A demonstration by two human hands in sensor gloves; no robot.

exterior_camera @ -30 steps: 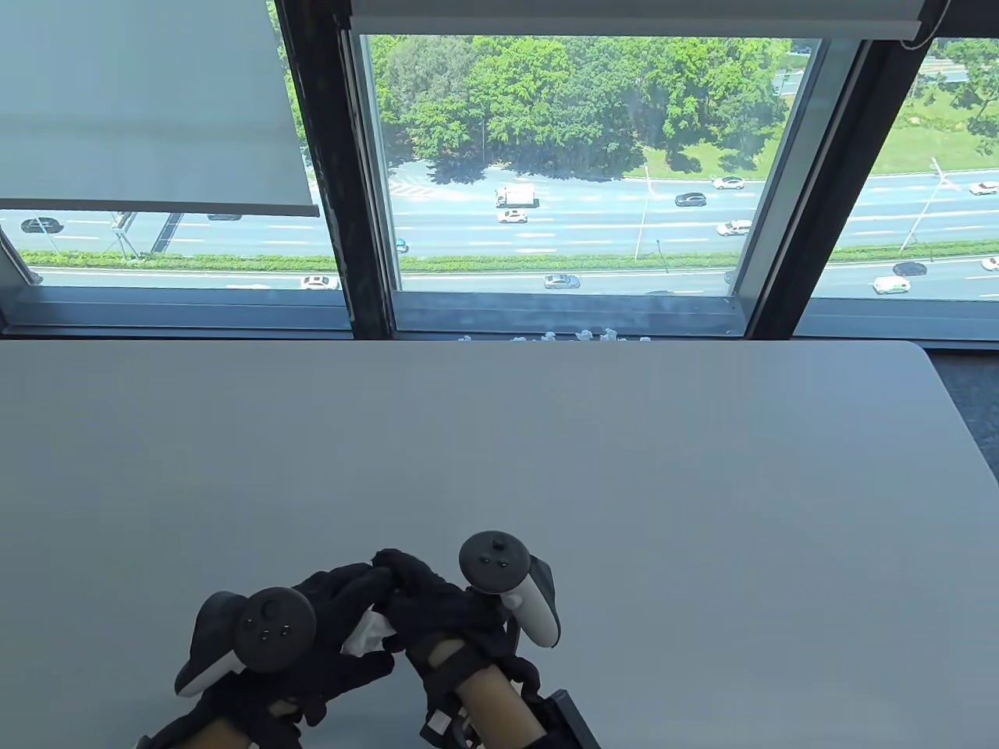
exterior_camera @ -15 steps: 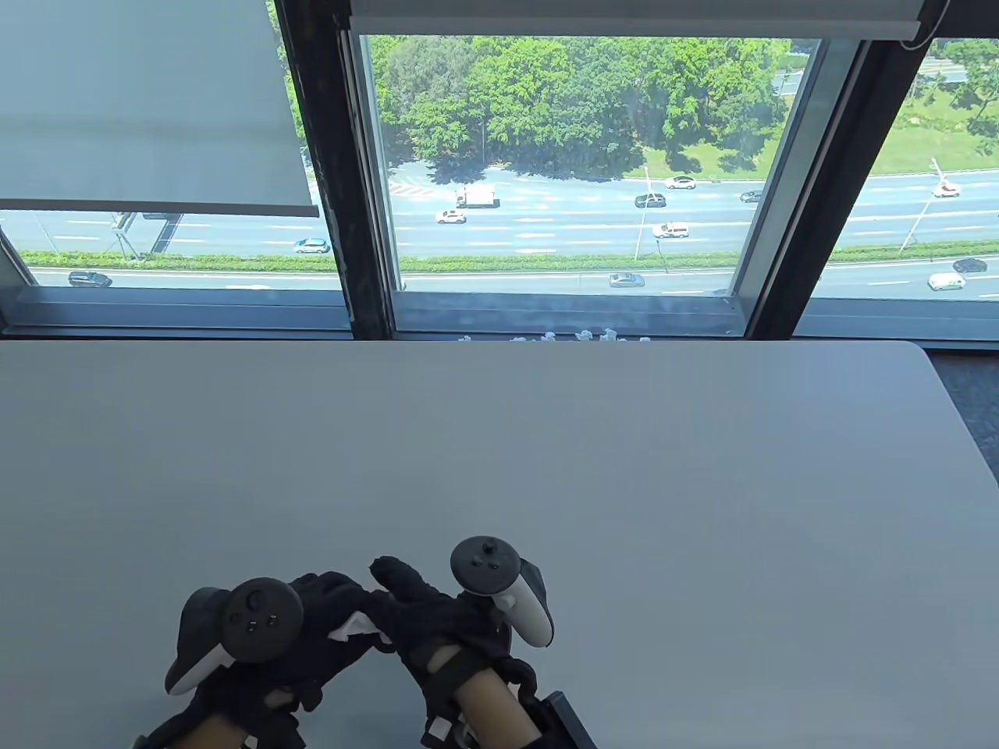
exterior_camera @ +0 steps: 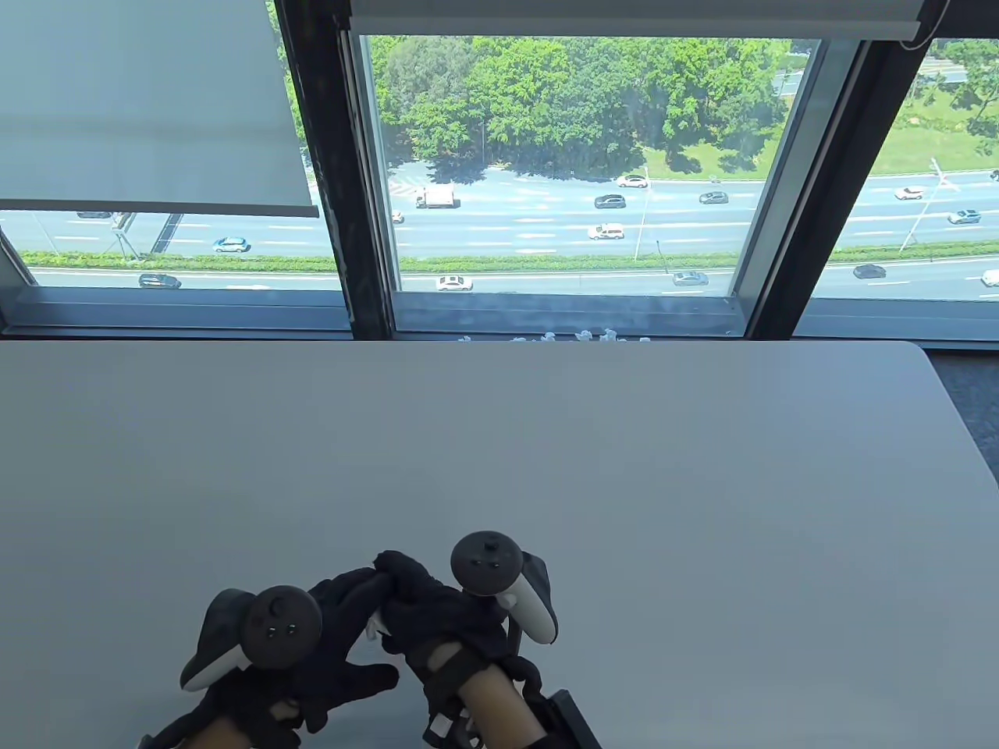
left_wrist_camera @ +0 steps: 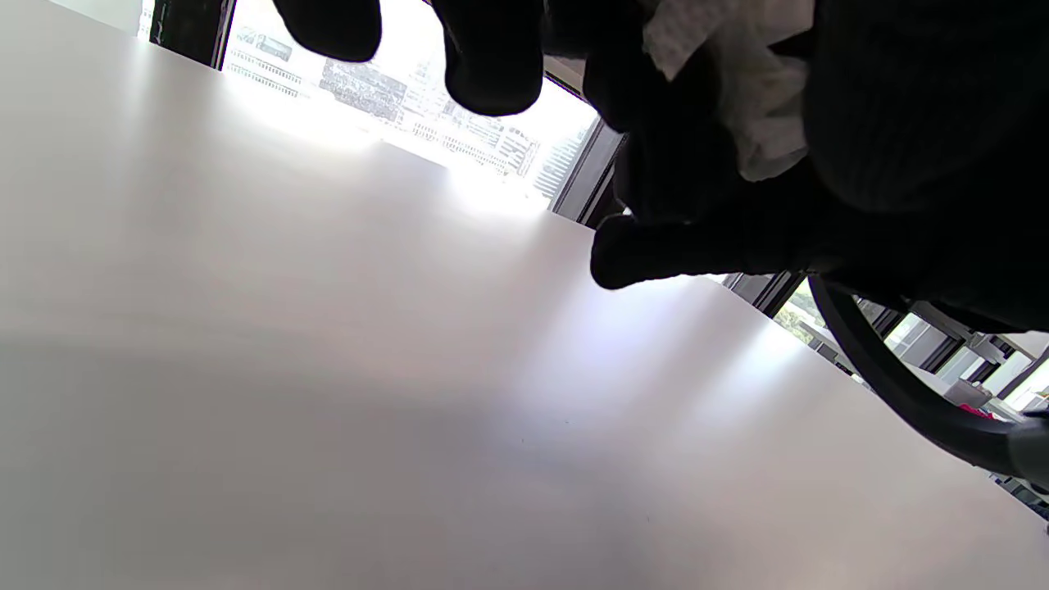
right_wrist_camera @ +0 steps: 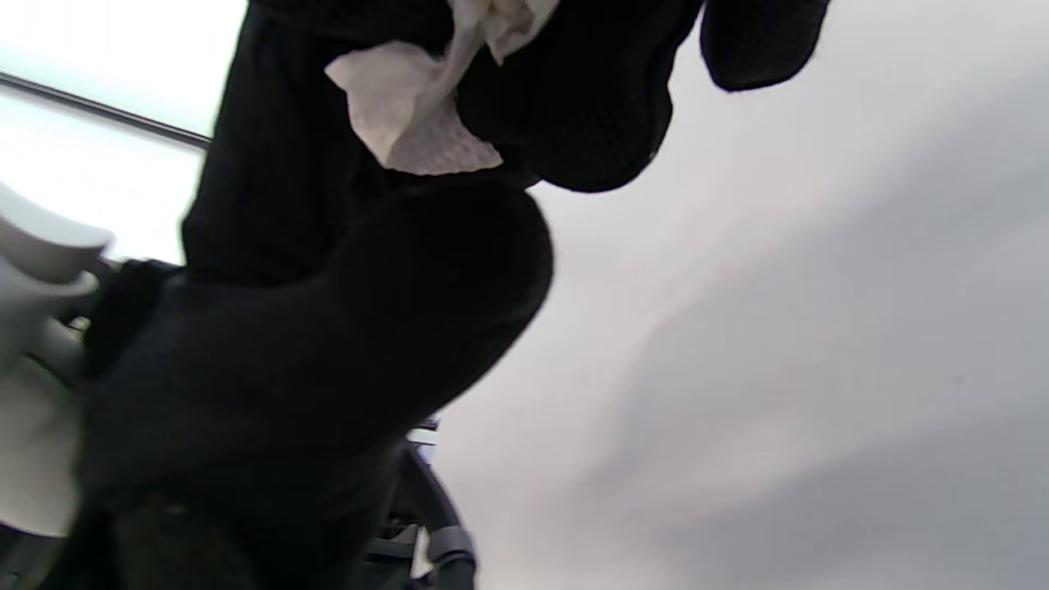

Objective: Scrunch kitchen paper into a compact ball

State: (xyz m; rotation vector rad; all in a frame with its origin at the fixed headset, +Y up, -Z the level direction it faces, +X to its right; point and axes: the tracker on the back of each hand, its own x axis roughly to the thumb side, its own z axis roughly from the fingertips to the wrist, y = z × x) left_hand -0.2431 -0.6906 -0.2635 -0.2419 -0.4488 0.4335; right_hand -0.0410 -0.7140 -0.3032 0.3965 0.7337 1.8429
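1. The grey surface [exterior_camera: 546, 437] lies open and bare from the hands out to its far edge by the window [exterior_camera: 562, 164]; its rounded right corner shows at the upper right.
2. Both hands work close to the near edge, left of centre, with wide room ahead and to the right.
3. The left hand [exterior_camera: 335, 632] and right hand [exterior_camera: 437, 612] press together, fingers curled round the kitchen paper [exterior_camera: 376, 624], squeezed between both palms.
4. Crumpled white folds poke out between the gloves in the wrist views [left_wrist_camera: 754, 106] [right_wrist_camera: 426, 115].
5. Compared with half a second ago, less paper shows and the left hand sits slightly further right.
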